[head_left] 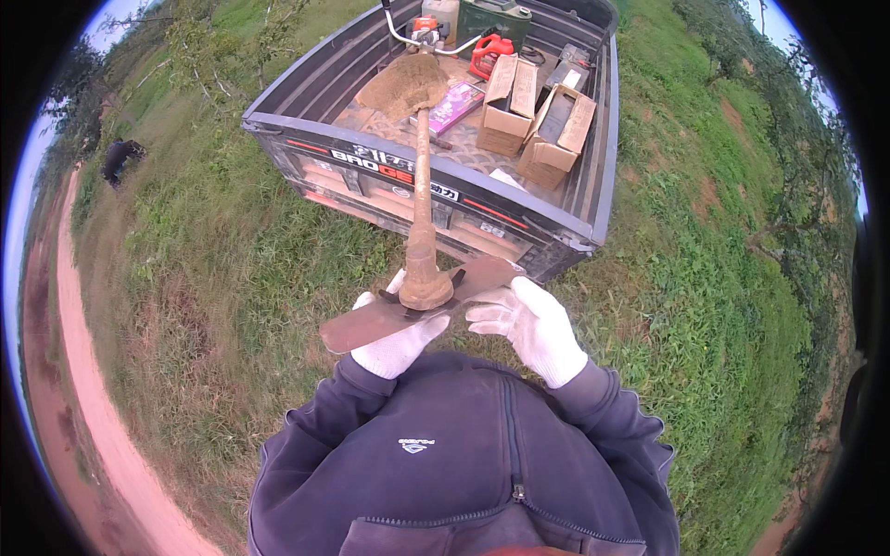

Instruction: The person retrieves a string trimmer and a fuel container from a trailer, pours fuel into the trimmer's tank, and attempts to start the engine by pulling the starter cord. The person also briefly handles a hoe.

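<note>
A brush cutter lies over the tailgate of a cargo bed, its dirty shaft (pixel 423 171) slanting toward me. At its near end are the mud-coloured gear head (pixel 426 278) and a flat, rust-brown blade (pixel 366 326). My left hand (pixel 403 347), in a white knit glove, grips the blade from below and behind, left of the hub; the blade hides part of its fingers. White-gloved too, my right hand (pixel 533 324) is at the blade's right half, fingers stretched toward the hub. Whether these fingers press on the blade is hard to see.
Inside the cargo bed (pixel 352 148) are a tan, dirt-caked guard (pixel 403 88), an orange-and-white engine (pixel 426 30), a red jug (pixel 491 56), a purple box (pixel 454 107) and two open cardboard boxes (pixel 505 120). Grass (pixel 213 278) surrounds it; a dirt track (pixel 83 324) runs left.
</note>
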The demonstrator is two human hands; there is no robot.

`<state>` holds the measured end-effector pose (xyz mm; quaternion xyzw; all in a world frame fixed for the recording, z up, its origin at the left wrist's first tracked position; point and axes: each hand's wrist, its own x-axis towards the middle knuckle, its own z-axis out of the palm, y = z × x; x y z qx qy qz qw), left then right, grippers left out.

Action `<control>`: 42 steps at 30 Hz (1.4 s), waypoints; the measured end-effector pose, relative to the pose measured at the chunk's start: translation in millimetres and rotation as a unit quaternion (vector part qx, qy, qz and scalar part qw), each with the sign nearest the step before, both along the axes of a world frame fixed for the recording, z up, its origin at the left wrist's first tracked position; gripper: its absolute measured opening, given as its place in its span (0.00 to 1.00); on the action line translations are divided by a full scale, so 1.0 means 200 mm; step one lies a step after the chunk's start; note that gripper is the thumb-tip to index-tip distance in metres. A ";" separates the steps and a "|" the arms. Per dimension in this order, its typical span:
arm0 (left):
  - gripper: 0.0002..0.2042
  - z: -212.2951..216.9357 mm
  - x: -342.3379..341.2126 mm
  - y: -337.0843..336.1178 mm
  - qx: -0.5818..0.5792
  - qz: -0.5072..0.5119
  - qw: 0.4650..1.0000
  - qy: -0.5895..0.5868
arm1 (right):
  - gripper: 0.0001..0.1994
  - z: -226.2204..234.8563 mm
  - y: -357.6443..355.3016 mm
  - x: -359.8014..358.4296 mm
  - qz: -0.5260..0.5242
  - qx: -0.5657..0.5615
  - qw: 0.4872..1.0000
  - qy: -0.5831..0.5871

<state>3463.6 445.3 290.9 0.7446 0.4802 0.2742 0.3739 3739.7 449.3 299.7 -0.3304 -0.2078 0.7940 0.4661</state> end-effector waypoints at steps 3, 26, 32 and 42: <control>0.37 0.00 0.06 0.06 -0.164 -0.122 0.979 -0.007 | 0.21 0.00 0.00 0.06 -0.067 -0.041 0.995 -0.055; 0.55 -0.68 0.77 0.59 -0.608 -0.419 0.581 -0.341 | 0.06 -0.21 0.07 0.74 -0.264 -0.157 0.853 -0.423; 0.41 -0.70 0.51 1.06 -0.441 -0.552 0.676 -0.209 | 0.05 -0.27 0.07 0.88 -0.215 -0.134 0.801 -0.543; 0.33 -0.69 -0.57 1.97 -0.461 -0.265 0.796 -0.289 | 0.15 -0.14 0.57 0.90 0.021 -0.167 0.377 -0.911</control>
